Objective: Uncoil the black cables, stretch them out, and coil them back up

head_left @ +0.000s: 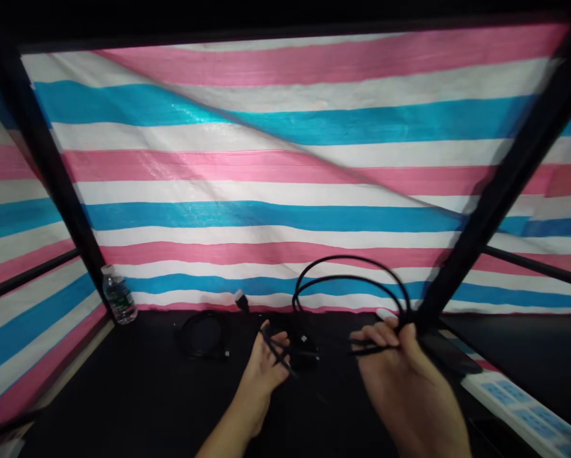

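A thin black cable [345,277] is gathered in loops that rise in front of the striped sheet. My right hand [407,381] is closed round the loops, thumb pressed against the bent fingers. To its left, my left hand [265,366] has its fingers curled on dark cable strands that cross over them; motion blurs these strands. Beside the left hand, a black piece with a small white mark [305,341] lies on the table, its kind unclear. Just behind stands a pale-tipped plug [241,300]. Another coiled black cable [205,353] rests further left.
A clear water bottle [118,296] stands at the back left corner of the black table [137,394]. On the right lie a white power strip [517,401] and a dark flat object [457,357]. Black frame posts [500,191] and a striped sheet [266,216] enclose the space.
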Motion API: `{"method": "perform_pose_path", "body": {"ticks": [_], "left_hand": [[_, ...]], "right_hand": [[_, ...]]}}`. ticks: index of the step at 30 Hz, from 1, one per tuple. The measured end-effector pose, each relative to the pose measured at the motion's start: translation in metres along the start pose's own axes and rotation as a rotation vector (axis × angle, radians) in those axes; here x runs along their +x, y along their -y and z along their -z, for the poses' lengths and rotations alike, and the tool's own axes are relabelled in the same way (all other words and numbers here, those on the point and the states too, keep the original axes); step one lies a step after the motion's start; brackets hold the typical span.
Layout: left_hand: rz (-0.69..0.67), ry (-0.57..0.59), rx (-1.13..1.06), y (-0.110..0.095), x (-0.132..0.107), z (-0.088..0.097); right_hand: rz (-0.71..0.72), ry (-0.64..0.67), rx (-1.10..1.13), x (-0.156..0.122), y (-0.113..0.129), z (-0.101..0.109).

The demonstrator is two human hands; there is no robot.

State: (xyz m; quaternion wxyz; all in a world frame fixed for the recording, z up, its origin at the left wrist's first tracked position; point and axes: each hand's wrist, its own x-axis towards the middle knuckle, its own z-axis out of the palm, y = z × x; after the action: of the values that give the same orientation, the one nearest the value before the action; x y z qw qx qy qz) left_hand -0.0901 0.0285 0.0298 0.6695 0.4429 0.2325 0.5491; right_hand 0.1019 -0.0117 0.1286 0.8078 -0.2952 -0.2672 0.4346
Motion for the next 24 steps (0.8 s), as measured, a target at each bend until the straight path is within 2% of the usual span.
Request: {"method": "perform_pose_path", "body": {"ticks": [2, 5, 8, 11, 13, 15, 21, 24], "left_hand": [[0.049, -0.092, -0.115, -0.004, -0.005, -0.007], [0.132, -0.253, -0.047, -0.013, -0.014, -0.004], [0.165, -0.406, 0.095, -0.022, -0.029, 0.009], [0.199, -0.458, 0.131, -0.031, -0.046, 0.018], [0.235, -0.468, 0.086, -0.036, -0.055, 0.02], [0.26, -0.489, 0.027, -0.04, -0.063, 0.019], [0.276, -0.527, -0.087, -0.046, -0.073, 0.025], [0.295, -0.5, -0.118, -0.048, -0.076, 0.028]], "right_hand": [[-0.18, 0.029, -0.014, -0.012, -0.027, 0.015], [-0.503, 0.07, -0.003, -0.037, -0.069, 0.034], [-0.656, 0.13, -0.017, -0.06, -0.094, 0.047], [-0.781, 0.166, -0.054, -0.071, -0.101, 0.055], [-0.787, 0.129, -0.087, -0.072, -0.099, 0.057], [-0.707, 0.108, -0.159, -0.072, -0.094, 0.055], [-0.544, 0.289, -0.509, -0.076, -0.073, 0.043], [-0.457, 0.354, -0.621, -0.077, -0.072, 0.04]]}}
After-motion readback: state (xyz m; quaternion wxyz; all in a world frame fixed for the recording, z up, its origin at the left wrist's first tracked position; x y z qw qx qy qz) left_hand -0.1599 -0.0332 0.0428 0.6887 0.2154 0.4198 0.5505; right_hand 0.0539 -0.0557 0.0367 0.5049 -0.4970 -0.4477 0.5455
